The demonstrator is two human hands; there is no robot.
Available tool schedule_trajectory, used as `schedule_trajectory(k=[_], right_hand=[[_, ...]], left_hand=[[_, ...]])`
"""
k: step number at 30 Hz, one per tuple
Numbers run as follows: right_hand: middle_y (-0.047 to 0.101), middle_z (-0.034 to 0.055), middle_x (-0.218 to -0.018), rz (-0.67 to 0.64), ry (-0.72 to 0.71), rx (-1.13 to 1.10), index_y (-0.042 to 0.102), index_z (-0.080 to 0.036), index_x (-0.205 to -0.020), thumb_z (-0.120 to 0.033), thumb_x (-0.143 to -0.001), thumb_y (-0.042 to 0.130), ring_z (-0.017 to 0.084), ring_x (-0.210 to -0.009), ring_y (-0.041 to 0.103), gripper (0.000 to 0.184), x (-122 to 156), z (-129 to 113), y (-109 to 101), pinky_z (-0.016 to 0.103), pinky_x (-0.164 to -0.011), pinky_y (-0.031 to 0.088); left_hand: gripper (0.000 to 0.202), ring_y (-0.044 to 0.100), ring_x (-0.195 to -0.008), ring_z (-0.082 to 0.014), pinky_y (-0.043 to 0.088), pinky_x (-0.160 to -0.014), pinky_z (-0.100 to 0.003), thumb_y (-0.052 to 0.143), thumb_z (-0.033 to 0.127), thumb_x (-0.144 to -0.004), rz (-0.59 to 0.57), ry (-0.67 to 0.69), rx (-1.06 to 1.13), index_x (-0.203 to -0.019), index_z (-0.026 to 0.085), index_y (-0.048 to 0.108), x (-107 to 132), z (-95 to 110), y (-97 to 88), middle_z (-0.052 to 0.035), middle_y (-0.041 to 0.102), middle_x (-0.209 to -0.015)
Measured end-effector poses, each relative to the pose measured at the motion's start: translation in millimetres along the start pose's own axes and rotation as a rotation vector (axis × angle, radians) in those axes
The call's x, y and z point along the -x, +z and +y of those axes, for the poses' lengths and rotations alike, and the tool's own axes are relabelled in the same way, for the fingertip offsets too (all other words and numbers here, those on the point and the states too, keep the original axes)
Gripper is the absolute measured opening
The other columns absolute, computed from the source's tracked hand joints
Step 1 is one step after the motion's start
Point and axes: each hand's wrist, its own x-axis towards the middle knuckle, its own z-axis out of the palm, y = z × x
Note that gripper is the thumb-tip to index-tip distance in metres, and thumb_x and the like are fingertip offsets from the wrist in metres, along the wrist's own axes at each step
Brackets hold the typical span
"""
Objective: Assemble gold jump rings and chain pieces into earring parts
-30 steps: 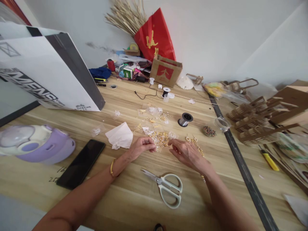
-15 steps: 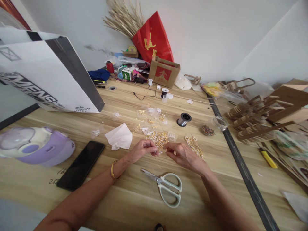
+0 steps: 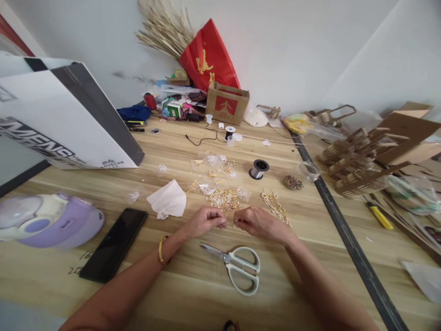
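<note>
My left hand (image 3: 208,219) is closed in a pinch just in front of a heap of small gold and clear beads (image 3: 225,199). What sits between its fingertips is too small to name. Close beside it, my right hand (image 3: 257,221) also pinches, with a tiny gold-coloured bit at the fingertips that I cannot make out. Gold chain-like strands with rings (image 3: 276,208) lie just beyond the right hand. Nearer to me, scissors with pale green handles (image 3: 229,262) rest on the table, blades pointing left.
Left of the hands lie a white tissue (image 3: 168,200), a black phone (image 3: 115,243) and a purple bottle (image 3: 65,220). A wire spool (image 3: 259,169), a bag of mixed beads (image 3: 293,182) and a tape roll (image 3: 310,171) stand beyond. A yellow cutter (image 3: 381,216) lies right.
My right hand has drawn in, its fingers now curled more tightly and level with the left fingertips. Both hands have come slightly nearer to me, off the bead heap. The view has shifted slightly.
</note>
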Motion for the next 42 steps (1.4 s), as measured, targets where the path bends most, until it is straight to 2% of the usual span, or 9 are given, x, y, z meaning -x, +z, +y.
schedule_trajectory(k=[3, 5, 10, 15, 22, 27, 32, 37, 42], right_hand=[[0.067, 0.0074, -0.073, -0.020, 0.052, 0.223, 0.061, -0.014, -0.080, -0.014, -0.092, 0.043, 0.016, -0.065, 0.060, 0.022, 5, -8, 3, 0.025, -0.056, 0.030], [0.068, 0.0089, -0.076, -0.045, 0.044, 0.270, 0.060, -0.014, -0.082, -0.014, -0.094, 0.040, 0.017, -0.066, 0.062, 0.024, 4, -10, 7, 0.025, -0.057, 0.030], [0.068, 0.0098, -0.088, -0.058, -0.002, 0.125, 0.058, -0.015, -0.099, -0.017, -0.091, 0.045, 0.020, -0.081, 0.064, 0.015, -5, -2, 17, 0.025, -0.065, 0.035], [0.068, 0.0057, -0.081, -0.011, -0.030, 0.011, 0.058, -0.017, -0.100, -0.016, -0.088, 0.047, 0.017, -0.074, 0.062, 0.016, -9, 5, 15, 0.024, -0.062, 0.034], [0.065, 0.0038, -0.073, 0.020, -0.076, 0.042, 0.060, -0.016, -0.082, -0.013, -0.088, 0.045, 0.015, -0.068, 0.059, 0.017, -7, 12, 13, 0.024, -0.060, 0.030], [0.065, 0.0045, -0.078, -0.003, -0.083, 0.008, 0.059, -0.017, -0.086, -0.013, -0.087, 0.046, 0.016, -0.074, 0.058, 0.014, -8, 20, 15, 0.024, -0.063, 0.033], [0.062, 0.0053, -0.075, 0.012, -0.030, -0.052, 0.055, -0.015, -0.088, -0.016, -0.088, 0.044, 0.015, -0.067, 0.055, 0.010, -5, 25, 12, 0.023, -0.059, 0.033], [0.061, 0.0032, -0.073, 0.016, -0.067, -0.067, 0.056, -0.017, -0.082, -0.012, -0.083, 0.047, 0.015, -0.071, 0.055, 0.011, -4, 28, 12, 0.022, -0.061, 0.034], [0.062, 0.0043, -0.076, 0.022, -0.080, -0.071, 0.058, -0.017, -0.086, -0.013, -0.084, 0.048, 0.015, -0.072, 0.056, 0.011, -7, 26, 12, 0.023, -0.061, 0.034]], left_hand=[[0.022, 0.061, -0.067, -0.0134, 0.047, -0.066, -0.023, 0.061, 0.030, -0.079, 0.016, 0.048, -0.129, -0.071, 0.010, 0.066, 1, -2, 4.4, -0.0056, 0.068, -0.070], [0.021, 0.059, -0.064, -0.0122, 0.044, -0.062, -0.021, 0.059, 0.028, -0.080, 0.032, 0.071, -0.235, -0.069, 0.011, 0.066, 1, -3, 5.7, -0.0042, 0.066, -0.067], [0.022, 0.050, -0.056, -0.0105, 0.037, -0.054, -0.020, 0.057, 0.025, -0.080, 0.084, 0.120, -0.433, -0.063, 0.013, 0.065, 1, -2, 4.6, -0.0008, 0.061, -0.059], [0.020, 0.050, -0.054, -0.0112, 0.036, -0.053, -0.021, 0.056, 0.024, -0.080, 0.108, 0.105, -0.523, -0.066, 0.013, 0.065, 1, 2, 4.9, -0.0004, 0.061, -0.057], [0.020, 0.053, -0.057, -0.0120, 0.038, -0.057, -0.021, 0.055, 0.022, -0.080, 0.109, 0.094, -0.517, -0.064, 0.013, 0.064, 0, 2, 5.2, -0.0013, 0.063, -0.060], [0.018, 0.055, -0.058, -0.0125, 0.040, -0.058, -0.021, 0.055, 0.023, -0.080, 0.127, 0.070, -0.479, -0.067, 0.013, 0.063, -1, 3, 5.3, -0.0022, 0.064, -0.060], [0.018, 0.055, -0.058, -0.0126, 0.040, -0.057, -0.021, 0.055, 0.024, -0.079, 0.121, 0.050, -0.464, -0.067, 0.013, 0.063, -2, 0, 4.9, -0.0023, 0.064, -0.061], [0.019, 0.055, -0.058, -0.0132, 0.040, -0.057, -0.022, 0.056, 0.025, -0.080, 0.124, 0.047, -0.468, -0.068, 0.013, 0.064, -2, -5, 2.9, -0.0028, 0.064, -0.062], [0.020, 0.056, -0.060, -0.0136, 0.041, -0.058, -0.022, 0.057, 0.027, -0.080, 0.114, 0.054, -0.461, -0.068, 0.013, 0.064, -1, -6, 2.4, -0.0028, 0.065, -0.063]])
